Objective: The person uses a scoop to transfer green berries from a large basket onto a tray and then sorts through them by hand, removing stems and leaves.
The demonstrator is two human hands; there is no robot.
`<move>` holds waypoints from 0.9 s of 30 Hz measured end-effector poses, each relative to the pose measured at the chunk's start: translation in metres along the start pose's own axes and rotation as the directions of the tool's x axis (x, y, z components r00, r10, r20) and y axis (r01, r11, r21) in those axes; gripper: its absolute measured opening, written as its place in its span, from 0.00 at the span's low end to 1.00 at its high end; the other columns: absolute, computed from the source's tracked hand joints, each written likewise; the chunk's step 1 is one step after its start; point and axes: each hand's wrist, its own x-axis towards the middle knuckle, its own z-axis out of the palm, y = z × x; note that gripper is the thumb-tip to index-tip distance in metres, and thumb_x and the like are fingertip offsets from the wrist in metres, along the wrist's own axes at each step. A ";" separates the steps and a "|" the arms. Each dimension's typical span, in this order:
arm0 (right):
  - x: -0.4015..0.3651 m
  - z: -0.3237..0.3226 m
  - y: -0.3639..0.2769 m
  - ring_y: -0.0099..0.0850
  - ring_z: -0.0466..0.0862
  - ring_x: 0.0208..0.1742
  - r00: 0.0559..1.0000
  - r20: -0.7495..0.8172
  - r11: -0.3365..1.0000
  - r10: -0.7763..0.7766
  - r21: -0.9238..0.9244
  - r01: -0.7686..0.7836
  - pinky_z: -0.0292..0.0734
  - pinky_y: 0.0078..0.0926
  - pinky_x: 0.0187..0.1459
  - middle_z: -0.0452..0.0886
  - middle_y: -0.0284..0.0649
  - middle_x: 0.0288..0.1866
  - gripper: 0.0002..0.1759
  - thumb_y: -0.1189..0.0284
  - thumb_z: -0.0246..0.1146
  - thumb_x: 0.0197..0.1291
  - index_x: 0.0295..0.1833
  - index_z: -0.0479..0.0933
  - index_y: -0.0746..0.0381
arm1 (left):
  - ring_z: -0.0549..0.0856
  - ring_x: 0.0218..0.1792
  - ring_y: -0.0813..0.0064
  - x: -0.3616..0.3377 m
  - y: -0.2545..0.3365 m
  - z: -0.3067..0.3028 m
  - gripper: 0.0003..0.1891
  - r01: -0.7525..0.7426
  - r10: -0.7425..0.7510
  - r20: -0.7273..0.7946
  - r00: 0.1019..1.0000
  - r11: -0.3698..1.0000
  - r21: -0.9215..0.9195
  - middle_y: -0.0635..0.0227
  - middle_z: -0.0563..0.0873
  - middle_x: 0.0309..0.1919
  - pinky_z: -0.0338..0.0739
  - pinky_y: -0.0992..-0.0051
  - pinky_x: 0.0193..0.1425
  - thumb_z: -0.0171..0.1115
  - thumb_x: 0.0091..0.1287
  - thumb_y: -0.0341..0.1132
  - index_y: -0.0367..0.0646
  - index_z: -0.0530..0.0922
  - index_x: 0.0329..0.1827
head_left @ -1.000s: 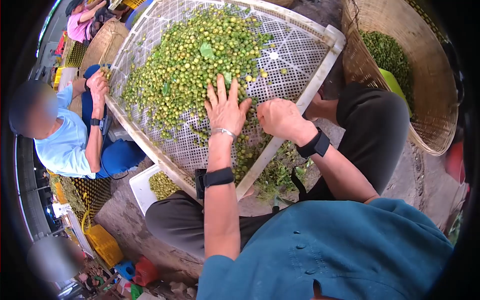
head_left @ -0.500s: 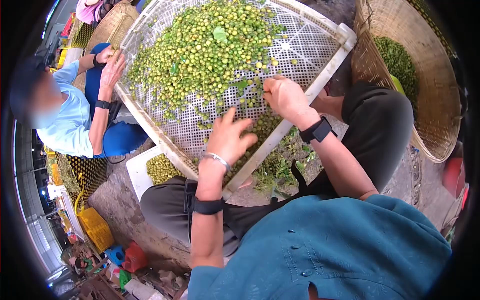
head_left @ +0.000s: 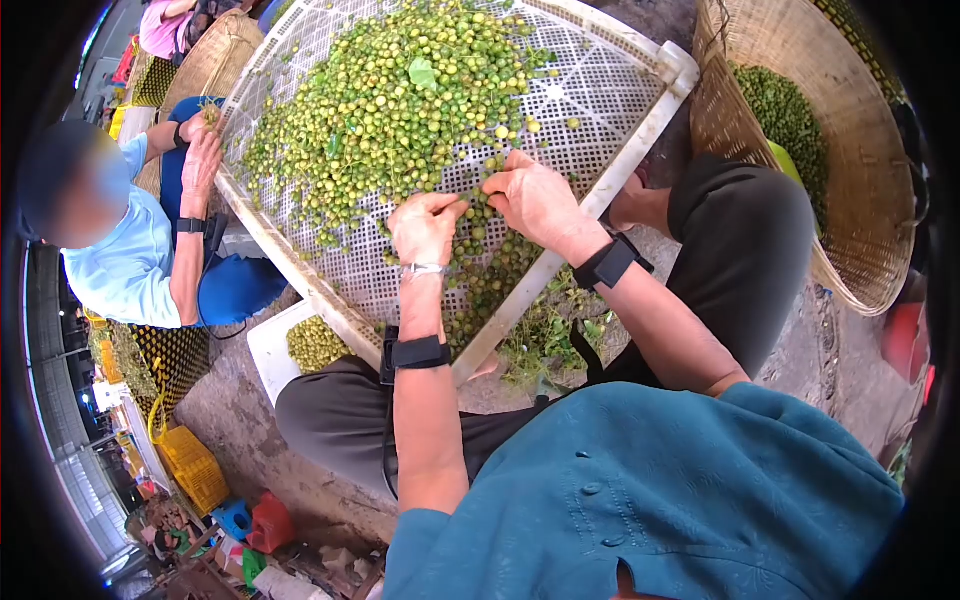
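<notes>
A white perforated plastic tray (head_left: 610, 110) slants across my view, with a big heap of small round green-yellow fruits (head_left: 400, 110) on it and a loose green leaf on the heap. Low over the near part of the tray, my left hand (head_left: 424, 232) is closed, thumb and fingertips pinched together. My right hand (head_left: 542, 205) faces it from the right, its fingers also pinched, a short gap away. Whatever sits in either pinch is too small to make out. Darker fruits (head_left: 500, 268) lie along the tray's near edge, just below both hands.
A co-worker in a light blue shirt (head_left: 130, 240) sits at the left, hands at the tray's edge. A wicker basket (head_left: 870, 180) holding green fruits stands at the right. Below the tray are a white container (head_left: 270, 350) of fruits and plant scraps (head_left: 545, 345) on the ground.
My left hand has gone from spread fingers to a pinch and moved up over the tray. My right hand has shifted left and slightly down, so the two hands are closer.
</notes>
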 end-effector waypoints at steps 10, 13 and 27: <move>-0.001 -0.006 0.003 0.42 0.79 0.37 0.994 0.094 0.994 -0.053 -0.093 0.061 0.77 0.37 0.37 0.77 0.46 0.31 0.04 0.77 0.57 0.44 0.29 0.73 0.63 | 0.78 0.19 0.84 -0.042 -0.003 -0.033 0.10 0.302 -0.355 0.008 0.935 0.784 -0.542 0.66 0.84 0.28 0.74 0.83 0.21 0.57 0.57 0.20 0.38 0.83 0.39; 0.001 -0.007 0.003 0.43 0.77 0.38 0.996 0.090 0.998 0.012 0.061 -0.017 0.73 0.37 0.41 0.76 0.44 0.29 0.04 0.77 0.59 0.49 0.33 0.75 0.62 | 0.78 0.22 0.83 -0.046 0.014 -0.045 0.13 0.252 -0.200 0.153 0.968 0.783 -0.569 0.68 0.84 0.29 0.75 0.84 0.24 0.58 0.54 0.19 0.41 0.82 0.41; 0.000 -0.009 -0.001 0.43 0.78 0.38 0.997 0.070 0.998 0.045 -0.056 -0.041 0.74 0.37 0.41 0.77 0.46 0.29 0.04 0.78 0.61 0.44 0.30 0.76 0.63 | 0.81 0.26 0.69 -0.015 -0.002 -0.027 0.11 -0.103 0.114 -0.078 0.990 0.985 0.136 0.62 0.82 0.25 0.75 0.73 0.35 0.69 0.48 0.33 0.42 0.83 0.34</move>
